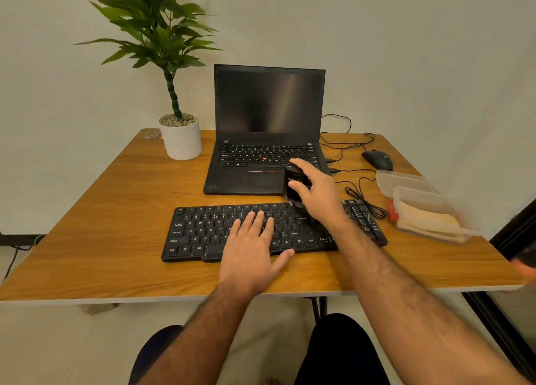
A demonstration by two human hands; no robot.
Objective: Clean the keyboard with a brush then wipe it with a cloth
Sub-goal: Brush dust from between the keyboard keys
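A black external keyboard (203, 230) lies on the wooden table (101, 239) in front of me. My left hand (252, 251) rests flat on its middle keys, fingers spread, holding nothing. My right hand (316, 190) grips a small black brush (291, 181) from above; its bristles touch the keyboard's top row, right of centre. A folded beige cloth (429, 222) lies in a clear plastic box (435, 210) at the right.
An open black laptop (266, 129) stands behind the keyboard. A potted plant (181, 135) is at the back left, a black mouse (377, 159) and loose cables (359, 187) at the back right. The box's lid (403, 181) lies beside it.
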